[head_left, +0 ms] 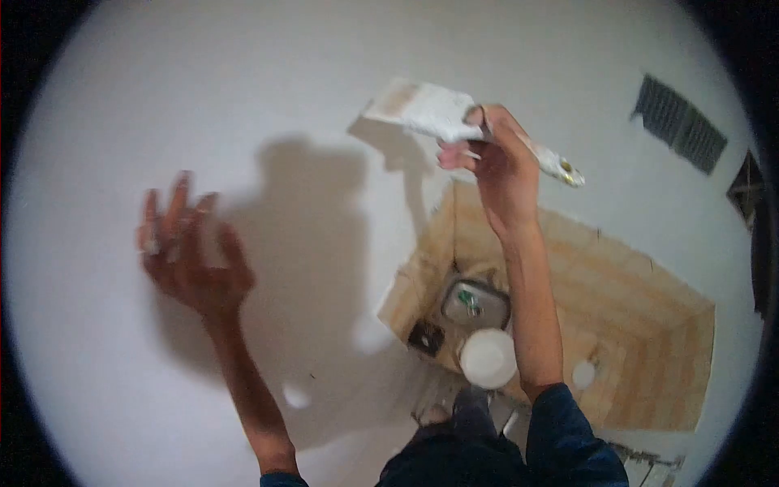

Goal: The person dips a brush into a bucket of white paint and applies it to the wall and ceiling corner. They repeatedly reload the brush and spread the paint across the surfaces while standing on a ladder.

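Observation:
My right hand grips a wide, white-smeared paintbrush by its handle. The bristle end points left, at or very close to the pale wall; contact cannot be made out. The brush's handle end, with a hole in it, sticks out to the right behind my fingers. My left hand is raised before the wall on the left, its fingers spread and nothing in them. Shadows of me and of the brush fall on the wall between the hands.
Below my right arm is a recess with tan tiles. A metal basin with a green item in it, a round white container and a small white object are down there. A dark grille-like panel is at upper right.

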Demonstrator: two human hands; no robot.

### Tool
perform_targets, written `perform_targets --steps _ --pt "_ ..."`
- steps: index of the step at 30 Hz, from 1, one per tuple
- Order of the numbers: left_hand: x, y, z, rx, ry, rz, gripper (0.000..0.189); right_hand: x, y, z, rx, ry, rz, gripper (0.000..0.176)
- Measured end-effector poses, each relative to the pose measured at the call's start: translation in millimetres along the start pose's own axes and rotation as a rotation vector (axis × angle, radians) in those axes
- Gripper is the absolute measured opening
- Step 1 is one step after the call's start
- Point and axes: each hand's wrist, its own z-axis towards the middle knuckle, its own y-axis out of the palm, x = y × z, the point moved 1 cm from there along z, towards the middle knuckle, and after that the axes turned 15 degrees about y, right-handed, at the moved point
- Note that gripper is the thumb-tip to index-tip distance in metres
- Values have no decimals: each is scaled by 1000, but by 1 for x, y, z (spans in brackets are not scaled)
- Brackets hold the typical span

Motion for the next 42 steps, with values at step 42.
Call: perform_targets --steps 42 --pt "277 91 -375 -843 155 -361 49 597 -508 -577 1338 699 -519 27"
